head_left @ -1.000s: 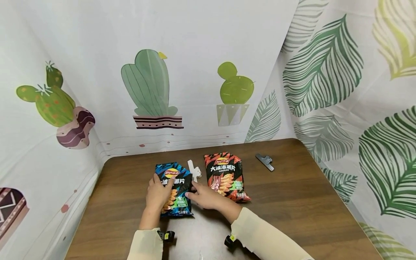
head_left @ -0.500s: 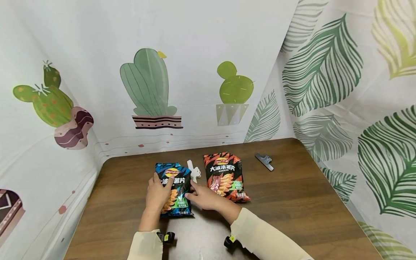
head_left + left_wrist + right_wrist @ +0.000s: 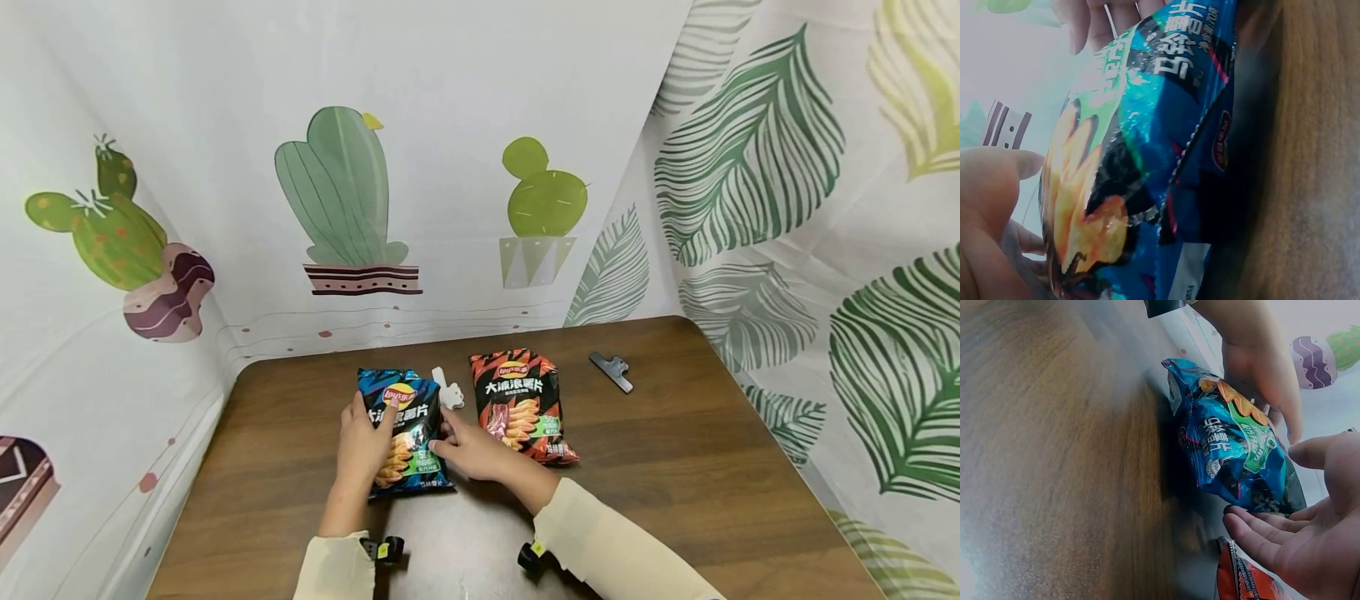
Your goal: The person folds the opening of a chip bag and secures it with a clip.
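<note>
A blue and black bag of potato chips point(image 3: 408, 433) is between my two hands, its front facing up. My left hand point(image 3: 363, 446) grips its left side, thumb across the front. At the right edge my right hand point(image 3: 474, 450) holds it, thumb on the front and fingers along the side. The left wrist view shows the bag's crimped bottom seam close over the wooden table, with a dark shadow below. A white clip point(image 3: 448, 390) lies just behind the bag's right edge. Beside my right hand lies a red and black chip bag point(image 3: 517, 400).
A grey metal clip point(image 3: 612, 372) lies at the back right of the wooden table point(image 3: 675, 467). Cloth printed with cacti and leaves point(image 3: 450, 167) hangs behind the table and along its sides.
The blue chip bag has shifted slightly away from me, its lower right corner moving a little right and up. Both hands keep their hold and have barely moved. The other things stay put.
</note>
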Demonstrator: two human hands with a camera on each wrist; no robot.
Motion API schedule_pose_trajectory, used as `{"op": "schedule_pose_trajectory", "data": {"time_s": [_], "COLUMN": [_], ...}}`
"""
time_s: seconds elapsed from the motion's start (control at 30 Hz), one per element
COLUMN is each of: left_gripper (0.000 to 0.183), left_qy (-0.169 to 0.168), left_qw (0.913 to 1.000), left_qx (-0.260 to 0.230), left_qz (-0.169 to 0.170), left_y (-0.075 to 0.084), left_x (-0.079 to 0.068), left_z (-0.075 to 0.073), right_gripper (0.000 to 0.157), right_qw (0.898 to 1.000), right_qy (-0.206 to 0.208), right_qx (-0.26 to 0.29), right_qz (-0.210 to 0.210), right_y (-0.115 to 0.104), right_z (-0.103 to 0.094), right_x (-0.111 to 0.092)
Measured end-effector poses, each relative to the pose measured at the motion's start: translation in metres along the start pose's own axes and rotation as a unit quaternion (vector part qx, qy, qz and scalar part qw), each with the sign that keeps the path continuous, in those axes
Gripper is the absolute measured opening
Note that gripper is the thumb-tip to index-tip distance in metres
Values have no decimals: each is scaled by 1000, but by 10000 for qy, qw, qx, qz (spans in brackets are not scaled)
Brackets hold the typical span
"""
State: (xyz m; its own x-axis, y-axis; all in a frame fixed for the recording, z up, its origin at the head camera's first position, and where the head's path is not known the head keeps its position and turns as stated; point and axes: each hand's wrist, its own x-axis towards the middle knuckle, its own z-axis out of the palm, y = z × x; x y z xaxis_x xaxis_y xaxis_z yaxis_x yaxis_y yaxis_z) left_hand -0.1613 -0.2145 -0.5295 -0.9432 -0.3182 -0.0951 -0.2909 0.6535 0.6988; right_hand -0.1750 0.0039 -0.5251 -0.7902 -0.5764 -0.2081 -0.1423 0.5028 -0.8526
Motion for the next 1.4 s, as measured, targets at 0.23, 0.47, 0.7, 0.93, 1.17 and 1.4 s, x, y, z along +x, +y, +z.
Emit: {"op": "schedule_pose_trajectory", "data": {"time_s": [0.23,0.47,0.7,0.93,1.17,1.4], "left_gripper": [95,94,90,87,84,82], "left_qy": [-148,-128,52,87,126,302], "left_qw": [9990,9971,9940,9893,9865,9794], "left_qx": [-384,-684,-1008,-1358,-1550,-1971], "left_qz": [-172,-308,-415,-527,-512,-333], "left_y": [0,4,8,11,13,16], "left_x": [-3,-5,-6,-10,-14,-14], "left_z": [-6,-11,-10,-8,-9,-8], "right_gripper": [76,73,71,70,69,60], "right_qw": [9995,9983,9970,9957,9960,9933], "right_qy": [30,122,289,404,591,782], "right_qx": [322,573,697,817,628,782], "right_qz": [-51,-24,-144,-174,-229,-329], "right_y": [3,2,2,5,5,6], "right_z": [-2,-6,-10,-11,-10,-13], "right_x": [3,2,3,3,1,2]}}
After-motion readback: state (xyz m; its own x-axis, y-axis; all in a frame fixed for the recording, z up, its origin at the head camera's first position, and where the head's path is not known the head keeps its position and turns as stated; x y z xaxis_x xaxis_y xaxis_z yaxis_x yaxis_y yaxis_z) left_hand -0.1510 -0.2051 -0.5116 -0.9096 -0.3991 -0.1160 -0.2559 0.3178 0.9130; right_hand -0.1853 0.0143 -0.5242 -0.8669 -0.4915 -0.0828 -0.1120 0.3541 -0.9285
